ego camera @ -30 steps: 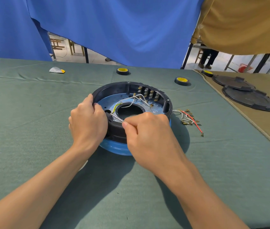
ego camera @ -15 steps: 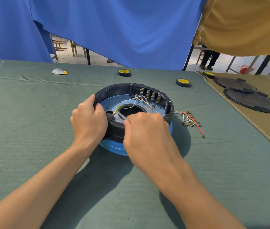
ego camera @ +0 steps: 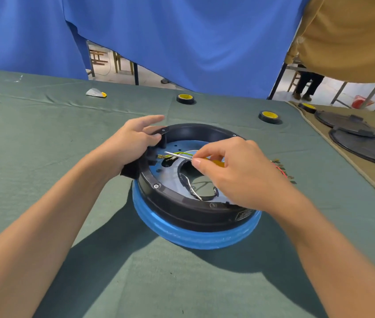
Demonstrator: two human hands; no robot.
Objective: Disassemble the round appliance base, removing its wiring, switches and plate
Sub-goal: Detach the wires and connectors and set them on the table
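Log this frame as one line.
left hand: grips base rim | right hand: holds screwdriver | tip: near green-yellow wire terminal

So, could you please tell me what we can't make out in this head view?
All in the head view:
- Handle of the screwdriver: mostly buried in the right hand.
- Right part of the base interior: hidden behind that hand.
- Loose wires: partly behind the right wrist.
- Label on the base wall: too small to read.
- Nearer black lid: cut off by the right edge.
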